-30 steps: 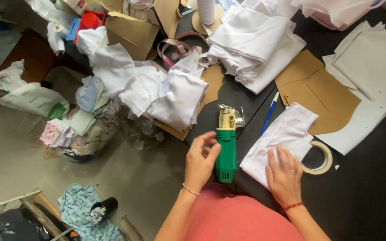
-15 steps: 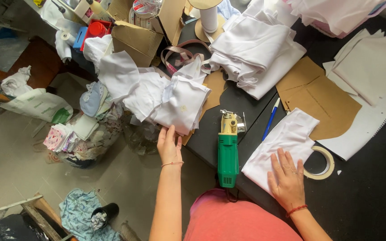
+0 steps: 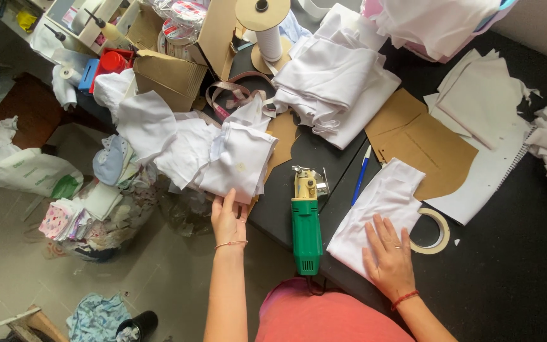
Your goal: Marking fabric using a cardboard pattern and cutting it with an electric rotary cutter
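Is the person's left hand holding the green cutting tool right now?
No. The left hand touches the hanging white fabric at the table edge, while the green cutting tool lies untouched on the black table.

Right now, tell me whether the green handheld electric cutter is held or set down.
Set down: the green handheld electric cutter lies on the black table, between both hands, neither touching it.

A sewing workshop: cut white fabric pieces [image 3: 330, 88], cardboard patterns [image 3: 422, 142], electric cloth cutter [image 3: 306, 221].
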